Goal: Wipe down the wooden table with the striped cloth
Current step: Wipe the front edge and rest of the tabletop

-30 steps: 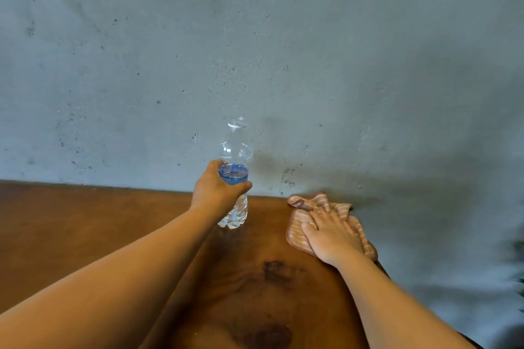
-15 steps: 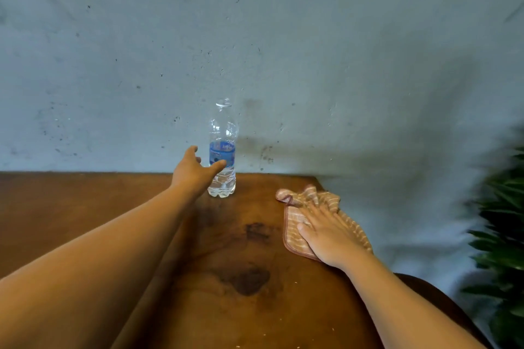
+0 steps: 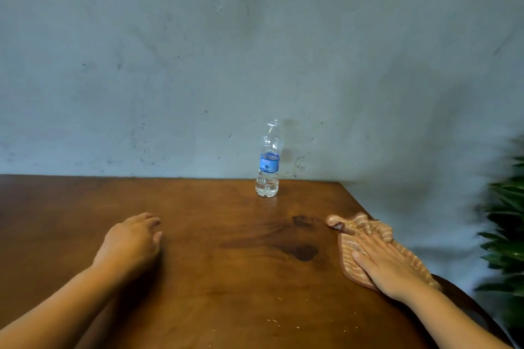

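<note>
your right hand (image 3: 390,266) is pressing the striped cloth (image 3: 351,259) flat at the right edge of the wooden table (image 3: 212,278) — fingers straight, gripping nothing. left hand (image 3: 131,241) rests loosely curled and empty. looks like wiping's just starting — next, sweep left toward those crumbs (image 3: 273,320).

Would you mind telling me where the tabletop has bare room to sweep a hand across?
The widest bare stretch of the wooden table lies between the left hand and the striped cloth, nearer than the water bottle. Left of the bottle, along the wall, is bare too. The right edge is crowded: the right hand presses the cloth there. Crumbs speckle the near edge.
</note>
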Demonstrator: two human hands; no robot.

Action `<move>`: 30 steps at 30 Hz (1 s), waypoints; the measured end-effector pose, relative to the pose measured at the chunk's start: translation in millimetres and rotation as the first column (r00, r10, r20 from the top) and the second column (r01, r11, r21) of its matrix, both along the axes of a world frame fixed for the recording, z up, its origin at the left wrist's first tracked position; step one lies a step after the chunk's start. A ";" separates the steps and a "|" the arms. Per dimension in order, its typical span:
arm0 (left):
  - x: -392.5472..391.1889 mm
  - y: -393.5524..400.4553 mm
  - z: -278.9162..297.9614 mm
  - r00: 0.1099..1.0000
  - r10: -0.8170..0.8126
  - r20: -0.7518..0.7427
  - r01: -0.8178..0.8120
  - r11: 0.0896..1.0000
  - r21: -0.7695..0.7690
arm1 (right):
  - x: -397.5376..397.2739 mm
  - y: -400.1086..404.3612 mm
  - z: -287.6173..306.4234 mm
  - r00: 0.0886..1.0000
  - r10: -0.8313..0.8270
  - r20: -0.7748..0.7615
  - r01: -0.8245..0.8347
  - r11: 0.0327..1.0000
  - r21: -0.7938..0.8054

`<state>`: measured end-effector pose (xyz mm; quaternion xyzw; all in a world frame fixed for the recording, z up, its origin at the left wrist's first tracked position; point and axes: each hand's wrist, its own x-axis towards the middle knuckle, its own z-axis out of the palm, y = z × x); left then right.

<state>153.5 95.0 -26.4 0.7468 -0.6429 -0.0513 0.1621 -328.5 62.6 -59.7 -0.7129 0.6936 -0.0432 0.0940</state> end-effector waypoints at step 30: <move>59.4 50.0 -47.2 0.978 0.176 0.112 -0.178 0.984 0.005 | 132.6 -15.7 12.6 0.982 0.170 -0.083 -0.176 0.982 -0.065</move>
